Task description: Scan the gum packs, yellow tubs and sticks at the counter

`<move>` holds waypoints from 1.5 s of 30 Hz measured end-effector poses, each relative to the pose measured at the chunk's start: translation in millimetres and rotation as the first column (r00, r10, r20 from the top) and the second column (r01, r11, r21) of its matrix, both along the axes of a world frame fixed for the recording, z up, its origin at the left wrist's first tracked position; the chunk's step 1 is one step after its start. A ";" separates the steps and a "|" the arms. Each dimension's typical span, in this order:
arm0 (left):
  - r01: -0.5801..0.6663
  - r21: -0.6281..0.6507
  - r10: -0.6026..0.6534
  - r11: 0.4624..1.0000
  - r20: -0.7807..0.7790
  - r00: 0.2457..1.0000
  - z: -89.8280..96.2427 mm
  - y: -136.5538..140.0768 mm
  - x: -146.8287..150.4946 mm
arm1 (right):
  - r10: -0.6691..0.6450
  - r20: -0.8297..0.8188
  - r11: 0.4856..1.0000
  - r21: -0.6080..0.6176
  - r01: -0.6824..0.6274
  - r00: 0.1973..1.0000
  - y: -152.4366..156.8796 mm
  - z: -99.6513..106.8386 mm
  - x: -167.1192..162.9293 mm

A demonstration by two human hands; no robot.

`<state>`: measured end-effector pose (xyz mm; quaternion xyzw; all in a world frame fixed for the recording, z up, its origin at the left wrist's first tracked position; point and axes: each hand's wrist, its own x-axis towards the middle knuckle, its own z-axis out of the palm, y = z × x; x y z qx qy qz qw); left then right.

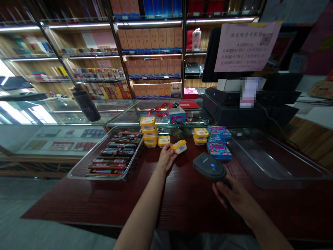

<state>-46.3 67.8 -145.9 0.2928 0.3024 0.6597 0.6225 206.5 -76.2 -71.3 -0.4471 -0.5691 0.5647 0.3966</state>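
My left hand [167, 158] grips a small yellow-lidded tub [179, 147] by its left end, tilted so that a barcode on its side shows. In my right hand [235, 192] is a dark barcode scanner [209, 167] with a blue light on top, its head pointing toward the tub across a short gap. Just behind the held tub sits a single similar tub [163, 140]. Left of it rises a stack of yellow tubs [149, 132]. To the right stands a shorter stack of tubs [201, 136], beside blue and pink packets [219, 150].
A clear tray [78, 172] of dark slim packs lies left on the dark wooden counter [182, 205]. Another clear tray [260, 180] lies right. Behind are a small blue box [176, 115], a monitor with a paper sign [246, 47], a black bottle [85, 104] and stocked shelves.
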 end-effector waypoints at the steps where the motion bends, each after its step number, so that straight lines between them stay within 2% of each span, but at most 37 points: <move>1: -0.006 0.003 0.006 1.000 -0.003 1.000 -0.3 0.2 0.7 | -0.001 -0.001 1.000 0.001 0.001 1.000 -0.8 1.4 -0.8; 5: -0.021 0.025 0.021 0.999 0.005 1.000 -0.6 0.5 3.9 | 0.017 0.002 1.000 0.009 -0.017 1.000 -2.1 2.5 -2.3; 11: -0.014 -0.012 0.014 1.000 0.001 1.000 4.6 -3.4 2.4 | 0.008 0.043 0.999 0.031 -0.009 0.999 0.5 -2.5 -0.3; 13: -0.015 -0.013 0.015 1.000 0.002 1.000 6.2 -4.5 2.1 | 0.012 0.121 0.998 0.067 -0.020 0.993 2.9 -1.7 2.7; 15: -0.011 -0.013 0.011 1.000 0.004 1.000 7.1 -5.1 2.3 | -0.016 0.271 0.986 0.163 -0.030 0.962 6.4 -0.4 7.4; 18: -0.009 -0.006 0.009 1.000 0.007 1.000 7.1 -5.0 2.8 | -0.139 0.512 0.930 0.361 -0.066 0.848 14.3 -4.8 16.8; 20: -0.019 -0.007 0.019 1.000 0.003 1.000 6.5 -4.5 2.7 | -0.238 0.623 0.883 0.458 -0.101 0.746 20.6 -15.8 23.4; 23: -0.033 -0.010 0.033 0.999 -0.003 0.999 5.4 -4.0 1.9 | -0.401 0.692 0.777 0.604 -0.177 0.600 29.1 -41.5 31.3; 25: -0.032 -0.006 0.032 0.999 -0.004 0.999 5.1 -4.3 1.3 | -0.482 0.697 0.725 0.657 -0.205 0.531 32.4 -59.1 34.7; 30: -0.021 0.007 0.021 1.000 -0.034 0.999 6.7 -5.8 2.1 | -0.569 0.668 0.655 0.721 -0.226 0.479 35.5 -87.6 38.9; 36: -0.064 0.111 0.078 0.992 -0.127 0.989 23.3 7.4 19.3 | -0.565 0.659 0.636 0.731 -0.247 0.496 39.9 -94.7 42.5; 39: -0.095 0.254 0.162 0.963 -0.260 0.952 40.3 25.8 36.1 | -0.553 0.670 0.637 0.723 -0.267 0.496 40.9 -94.6 43.8; 42: -0.122 0.359 0.269 0.925 -0.394 0.879 57.9 48.2 55.9 | -0.558 0.663 0.637 0.727 -0.256 0.499 40.6 -95.7 42.9; 45: -0.178 0.439 0.419 0.881 -0.547 0.725 71.4 66.8 76.5 | -0.577 0.647 0.638 0.738 -0.219 0.498 39.9 -96.8 40.4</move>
